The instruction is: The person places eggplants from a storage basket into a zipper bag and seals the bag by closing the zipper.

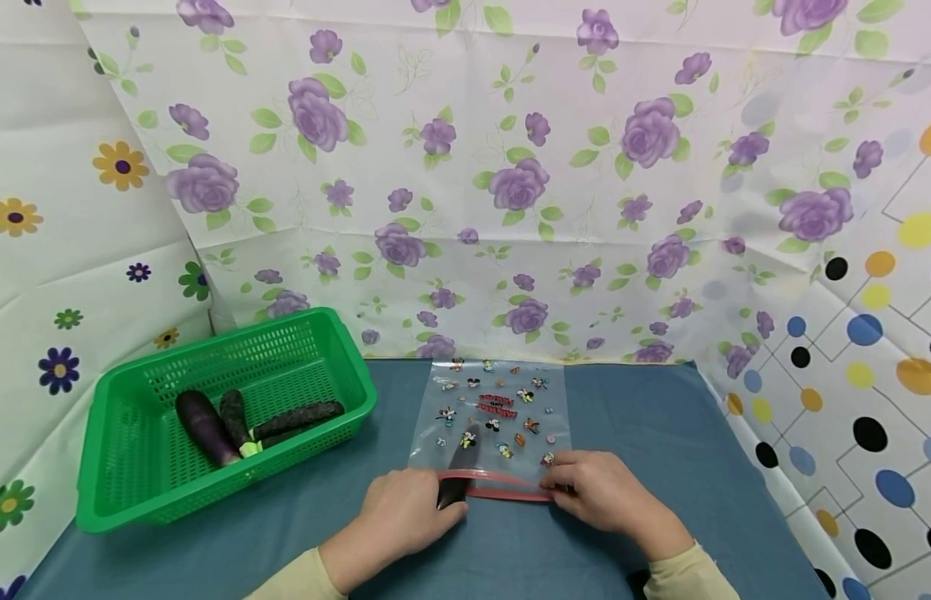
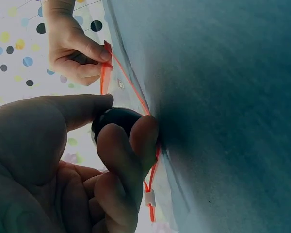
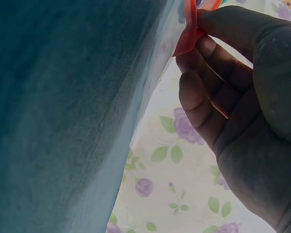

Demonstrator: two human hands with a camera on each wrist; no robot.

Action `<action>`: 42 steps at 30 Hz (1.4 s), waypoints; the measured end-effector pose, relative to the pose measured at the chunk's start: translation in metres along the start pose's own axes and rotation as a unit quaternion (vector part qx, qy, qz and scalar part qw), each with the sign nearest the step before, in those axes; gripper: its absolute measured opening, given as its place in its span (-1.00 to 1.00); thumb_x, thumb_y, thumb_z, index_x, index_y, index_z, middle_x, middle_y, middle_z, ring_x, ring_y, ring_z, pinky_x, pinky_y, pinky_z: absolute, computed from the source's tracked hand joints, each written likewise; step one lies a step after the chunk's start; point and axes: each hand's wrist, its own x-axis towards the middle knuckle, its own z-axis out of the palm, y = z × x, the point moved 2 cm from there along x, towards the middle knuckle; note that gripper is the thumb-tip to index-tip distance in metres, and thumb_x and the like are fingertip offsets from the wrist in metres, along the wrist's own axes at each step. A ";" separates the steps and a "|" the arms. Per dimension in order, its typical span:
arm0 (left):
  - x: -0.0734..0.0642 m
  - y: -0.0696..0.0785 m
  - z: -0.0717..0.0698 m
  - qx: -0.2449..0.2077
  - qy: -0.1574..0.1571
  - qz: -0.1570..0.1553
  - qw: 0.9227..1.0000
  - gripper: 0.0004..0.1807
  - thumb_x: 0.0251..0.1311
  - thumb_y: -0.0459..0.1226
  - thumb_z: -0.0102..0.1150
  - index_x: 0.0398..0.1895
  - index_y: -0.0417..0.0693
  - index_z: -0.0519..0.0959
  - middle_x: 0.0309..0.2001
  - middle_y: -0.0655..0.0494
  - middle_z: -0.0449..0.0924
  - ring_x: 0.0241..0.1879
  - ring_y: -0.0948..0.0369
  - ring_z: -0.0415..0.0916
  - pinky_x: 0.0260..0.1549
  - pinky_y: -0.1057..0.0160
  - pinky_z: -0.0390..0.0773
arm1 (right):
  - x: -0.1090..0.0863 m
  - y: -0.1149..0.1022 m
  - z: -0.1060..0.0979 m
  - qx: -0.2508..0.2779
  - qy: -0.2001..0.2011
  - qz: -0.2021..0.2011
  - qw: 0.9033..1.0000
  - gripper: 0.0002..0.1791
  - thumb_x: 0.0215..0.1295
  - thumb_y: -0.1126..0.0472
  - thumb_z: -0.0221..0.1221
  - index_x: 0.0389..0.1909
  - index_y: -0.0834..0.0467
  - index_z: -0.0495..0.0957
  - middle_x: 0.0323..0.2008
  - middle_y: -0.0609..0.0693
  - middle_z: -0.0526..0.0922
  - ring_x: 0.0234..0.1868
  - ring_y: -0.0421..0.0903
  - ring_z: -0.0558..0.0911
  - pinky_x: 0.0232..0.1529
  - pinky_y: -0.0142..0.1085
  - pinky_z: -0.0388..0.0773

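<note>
A dark, glossy, rounded object (image 2: 117, 115) is held between the thumb and fingers of the left hand (image 2: 63, 155), most of its length hidden. Above it, a red-orange edging (image 2: 105, 80) is pinched near its end by the right hand (image 2: 75, 51). Below the fingers, the edging's two strands are joined at a small white slider (image 2: 150, 198). The right side is filled by blue cloth (image 2: 233, 116); at upper left, a white sheet (image 2: 14, 53) is printed with coloured dots

This looks like a makeshift booth, in what building I cannot tell, its blue cloth (image 1: 630, 417) boxed in by a creased rose sheet (image 1: 457, 183), a daisy sheet (image 1: 67, 275) and a dotted sheet (image 1: 840, 383).
</note>
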 end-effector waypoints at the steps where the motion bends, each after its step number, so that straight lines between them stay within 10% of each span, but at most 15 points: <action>1: 0.001 0.000 0.000 0.003 0.004 -0.001 1.000 -0.34 0.36 0.29 0.41 -0.73 0.16 0.44 -0.68 0.17 0.40 -0.67 0.14 0.37 -0.67 0.09 0.34 | 0.000 0.000 0.000 0.000 0.000 -0.001 1.000 -0.82 0.34 0.26 0.56 -0.14 -0.09 0.88 -0.21 -0.27 0.71 -0.29 -0.36 0.67 -0.30 -0.28 0.69; 17: 0.009 -0.002 0.003 0.037 0.076 0.009 0.996 -0.28 0.36 0.31 0.39 -0.80 0.16 0.39 -0.70 0.18 0.35 -0.69 0.10 0.35 -0.68 0.03 0.39 | 0.000 -0.001 0.001 0.005 -0.002 -0.002 1.000 -0.82 0.36 0.26 0.55 -0.12 -0.08 0.88 -0.23 -0.27 0.71 -0.28 -0.34 0.68 -0.29 -0.27 0.69; 42: 0.021 0.001 0.002 0.048 0.051 -0.012 0.997 -0.22 0.45 0.33 0.28 -0.83 0.15 0.33 -0.74 0.21 0.22 -0.72 0.13 0.32 -0.68 0.12 0.22 | 0.000 0.000 0.000 0.009 -0.001 -0.011 1.000 -0.79 0.31 0.28 0.58 -0.11 -0.07 0.90 -0.24 -0.24 0.70 -0.30 -0.37 0.65 -0.34 -0.35 0.62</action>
